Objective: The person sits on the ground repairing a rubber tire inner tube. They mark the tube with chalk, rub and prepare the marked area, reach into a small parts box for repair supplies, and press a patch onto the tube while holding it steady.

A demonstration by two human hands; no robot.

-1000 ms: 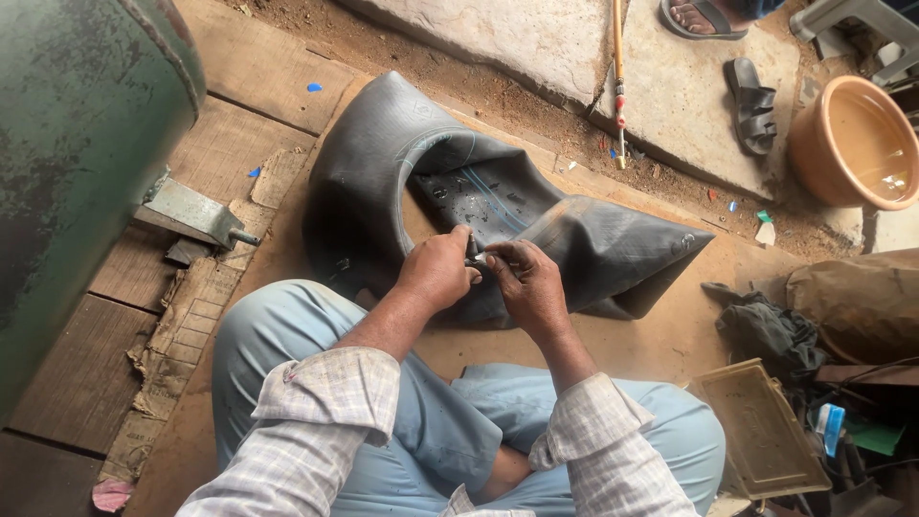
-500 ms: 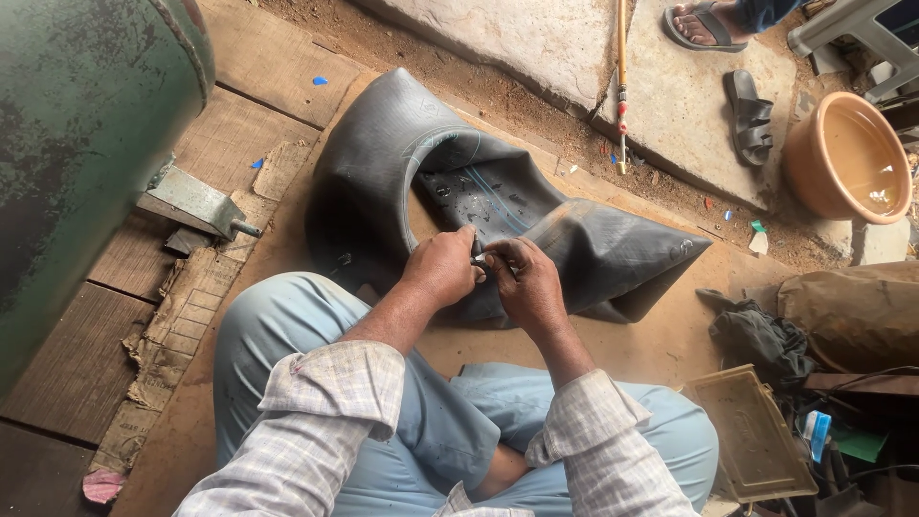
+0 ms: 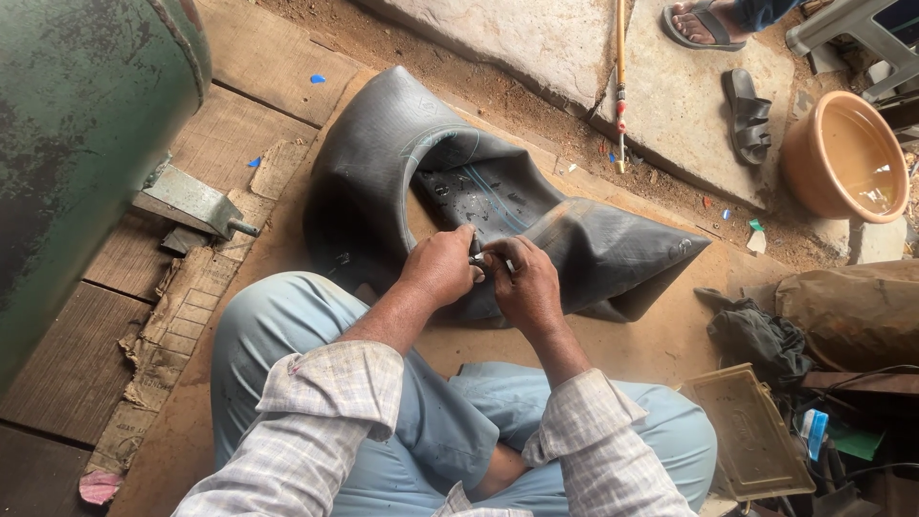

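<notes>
**Both Hands Pinched at the Inner Edge of a Slack Rubber Tube**

Seated cross-legged on a wooden floor, with a large black inner tube (image 3: 383, 182) lying collapsed just ahead of the knees. Left hand (image 3: 438, 268) and right hand (image 3: 522, 285) closed together on a small dark part (image 3: 476, 251) at the tube's inner edge, fingertips touching (possibly the valve, too small to tell). Risk, judged from here: a slip of that pinch on the slack, folded rubber, letting the part spring free or twisting it against the tube wall. Hard to make out: the exact grip, hidden beneath the knuckles, and any tool within it. Cut off at the frame's edges: a green tank (image 3: 77, 144) at left, a sandalled foot (image 3: 704, 21) above, a tan basin (image 3: 847, 158) at right, clutter in the lower corner.
</notes>
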